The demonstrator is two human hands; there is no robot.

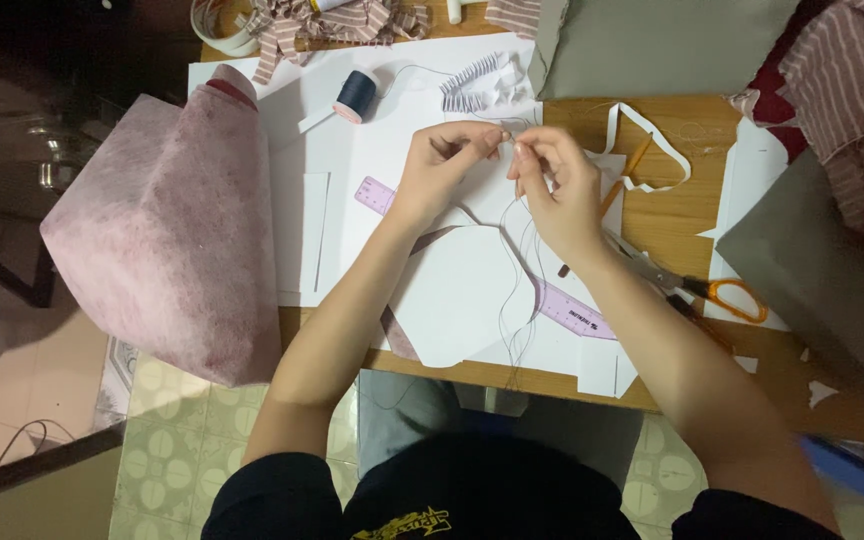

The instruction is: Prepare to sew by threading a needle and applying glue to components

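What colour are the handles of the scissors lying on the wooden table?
Orange: the metal scissors' looped handles show clearly in the head view, beside the right forearm.

Whatever the left hand (444, 165) and right hand (555, 185) pinch between their fingertips is too small to tell. The purple ruler (572, 312) runs hidden under both wrists. At 3 o'clock, striped fabric (852, 70) is cut by the edge; at 12 o'clock, a tape roll (217, 28) too.
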